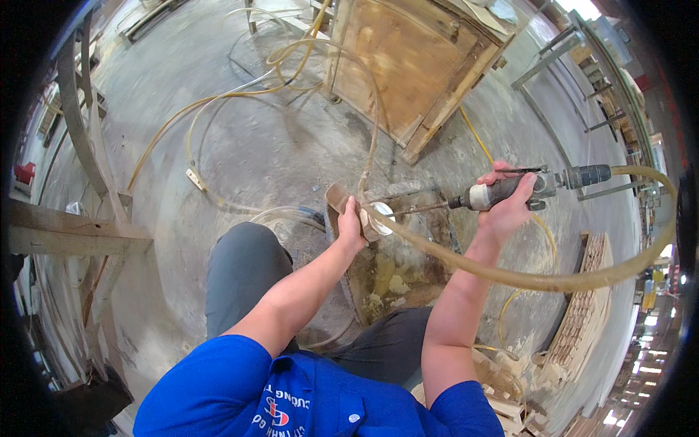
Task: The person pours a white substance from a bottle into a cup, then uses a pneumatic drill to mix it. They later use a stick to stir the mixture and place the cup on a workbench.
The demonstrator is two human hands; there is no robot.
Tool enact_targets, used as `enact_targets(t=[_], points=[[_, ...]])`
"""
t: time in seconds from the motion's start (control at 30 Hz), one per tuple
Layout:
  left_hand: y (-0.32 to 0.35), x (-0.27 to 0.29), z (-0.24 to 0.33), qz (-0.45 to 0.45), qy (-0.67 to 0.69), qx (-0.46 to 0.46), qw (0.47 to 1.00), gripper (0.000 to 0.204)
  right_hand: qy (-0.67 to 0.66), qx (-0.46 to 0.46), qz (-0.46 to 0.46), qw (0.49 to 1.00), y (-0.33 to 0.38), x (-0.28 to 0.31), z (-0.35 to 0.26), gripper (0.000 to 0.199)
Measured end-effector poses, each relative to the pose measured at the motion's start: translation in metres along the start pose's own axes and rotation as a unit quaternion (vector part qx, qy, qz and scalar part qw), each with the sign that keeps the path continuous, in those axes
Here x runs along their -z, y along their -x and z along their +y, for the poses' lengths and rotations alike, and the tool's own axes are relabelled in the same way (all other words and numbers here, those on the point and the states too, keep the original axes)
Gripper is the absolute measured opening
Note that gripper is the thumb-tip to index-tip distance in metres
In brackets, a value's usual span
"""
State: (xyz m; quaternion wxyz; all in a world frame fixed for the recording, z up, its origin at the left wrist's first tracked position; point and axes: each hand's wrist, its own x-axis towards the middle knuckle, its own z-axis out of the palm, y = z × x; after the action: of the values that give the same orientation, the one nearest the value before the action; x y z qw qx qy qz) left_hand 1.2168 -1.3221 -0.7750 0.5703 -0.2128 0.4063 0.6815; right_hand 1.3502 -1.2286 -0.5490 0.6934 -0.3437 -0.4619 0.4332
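Left hand (351,224): fingers are pinching a white-rimmed cup (384,209) just rightward. Rod (424,208) is reaching its mouth. Right hand (512,208): fingers are wrapping the power tool (498,193). Work seems to be continuing; how much is remaining, cannot tell.

The drill (502,191) is dark grey, the shirt (207,386) blue.

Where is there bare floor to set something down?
Bare floor lies between the wooden frame and left knee, and farther out between frame and yellow hose. It's crowded around the left hand and right hand, with the tool and thick hose.
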Motion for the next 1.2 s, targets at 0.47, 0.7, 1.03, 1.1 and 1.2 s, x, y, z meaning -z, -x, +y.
enact_targets(t=[0.47, 0.7, 1.03, 1.1, 1.2], points=[[-0.009, 0.018, -0.024, -0.036, -0.069, 0.127, 0.989, 0.038, -0.077, -0.137, -0.158, 0.975, 0.0, 0.043, 0.013, 0.049], [0.006, 0.026, -0.027, -0.018, -0.215, 0.195, 0.957, 0.05, -0.164, -0.187, -0.219, 0.943, 0.019, 0.091, 0.025, 0.071], [0.005, 0.023, -0.036, -0.04, -0.2, 0.144, 0.968, 0.049, -0.126, -0.194, -0.078, 0.97, 0.017, 0.073, 0.011, 0.067], [0.007, 0.019, -0.039, -0.028, -0.198, 0.098, 0.975, 0.05, -0.117, -0.182, -0.043, 0.975, 0.019, 0.073, 0.012, 0.075], [0.007, 0.012, -0.039, -0.006, -0.179, 0.037, 0.983, 0.052, -0.113, -0.181, -0.004, 0.977, 0.019, 0.071, 0.015, 0.074]])
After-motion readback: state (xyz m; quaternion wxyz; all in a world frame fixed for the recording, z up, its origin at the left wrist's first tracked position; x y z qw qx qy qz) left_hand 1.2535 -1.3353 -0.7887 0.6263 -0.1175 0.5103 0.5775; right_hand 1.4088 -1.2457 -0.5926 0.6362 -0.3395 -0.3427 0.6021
